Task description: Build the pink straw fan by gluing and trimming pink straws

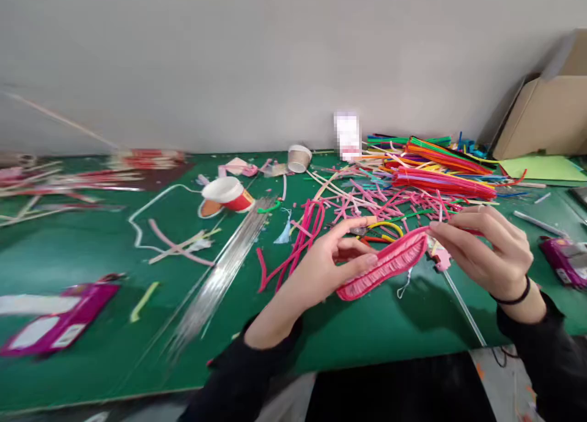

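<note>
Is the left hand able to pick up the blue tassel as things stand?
Probably not right now: the left hand is holding the pink strip, though the blue tassel lies uncovered nearby.

No text, brand or number is legible. At the near left, the purple packet [87,306] bears white label patches [35,333]; any print on them is blurred. The similar purple packet [556,258] at the right is likewise unreadable. At the far side, the upright white card [347,131] is pixelated. The red-and-white cup [236,200], left of centre, shows no decipherable lettering.
</note>
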A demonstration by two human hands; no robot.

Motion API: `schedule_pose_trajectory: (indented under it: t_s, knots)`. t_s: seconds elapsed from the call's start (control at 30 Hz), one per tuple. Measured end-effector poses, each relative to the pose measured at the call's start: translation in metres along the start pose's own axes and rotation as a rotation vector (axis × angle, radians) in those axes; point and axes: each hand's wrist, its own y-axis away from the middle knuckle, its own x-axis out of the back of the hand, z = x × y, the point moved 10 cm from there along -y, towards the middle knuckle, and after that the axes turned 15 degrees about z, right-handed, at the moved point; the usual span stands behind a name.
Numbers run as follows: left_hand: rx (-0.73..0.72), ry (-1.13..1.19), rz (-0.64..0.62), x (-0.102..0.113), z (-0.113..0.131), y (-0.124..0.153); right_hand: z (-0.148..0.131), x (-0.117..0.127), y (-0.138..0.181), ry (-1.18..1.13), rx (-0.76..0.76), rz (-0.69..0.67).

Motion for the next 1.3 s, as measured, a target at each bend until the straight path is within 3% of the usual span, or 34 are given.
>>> schedule_pose_trajectory:
  t_s: [0.33,0.43,0.57,0.7,0.83,1.07,1.3]
  knots:
    - [-0.057,-0.020,0.035,0.000,0.006,0.001,0.005,-0.001,0.000,0.032,-0.049,0.062]
    - [-0.206,-0.062,0.158,0.007,0.017,0.006,0.006,-0.004,0.000,0.035,-0.065,0.052]
    - [-0.515,-0.193,0.350,0.012,0.039,0.024,0.007,-0.006,0.002,0.031,-0.087,0.040]
    - [-0.746,-0.340,0.385,0.004,0.047,0.041,0.007,-0.006,0.002,0.042,-0.099,0.038]
    - [-0.843,-0.430,0.421,0.001,0.048,0.047,0.007,-0.006,0.002,0.036,-0.102,0.035]
    - [-0.836,-0.412,0.435,-0.001,0.051,0.048,0.008,-0.004,0.000,0.029,-0.111,0.038]
    - [-0.650,-0.392,0.423,0.000,0.051,0.039,0.008,-0.004,0.001,0.022,-0.128,0.041]
